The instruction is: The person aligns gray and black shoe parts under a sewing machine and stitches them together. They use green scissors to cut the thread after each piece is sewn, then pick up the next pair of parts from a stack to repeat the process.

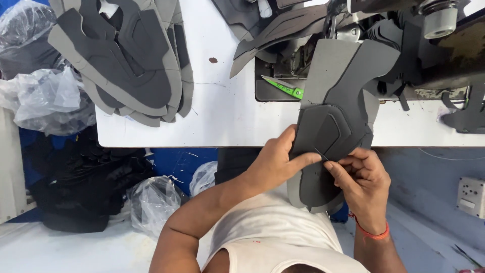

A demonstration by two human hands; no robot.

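Note:
A grey shoe-upper piece (337,106) with darker stitched overlays hangs over the front edge of the white sewing table (227,116). My left hand (275,162) grips its left edge, thumb on top. My right hand (361,182), with a red band at the wrist, pinches a thin thread or fine point at the piece's lower middle, fingertips close to my left index finger. Both hands hold the piece just below the table edge, above my lap.
A stack of similar grey upper pieces (126,60) lies at the table's left. Green-handled snips (283,87) rest by the sewing machine (384,45) at the back right. Plastic bags (45,96) and dark material sit left on the floor. A wall socket (471,196) is at right.

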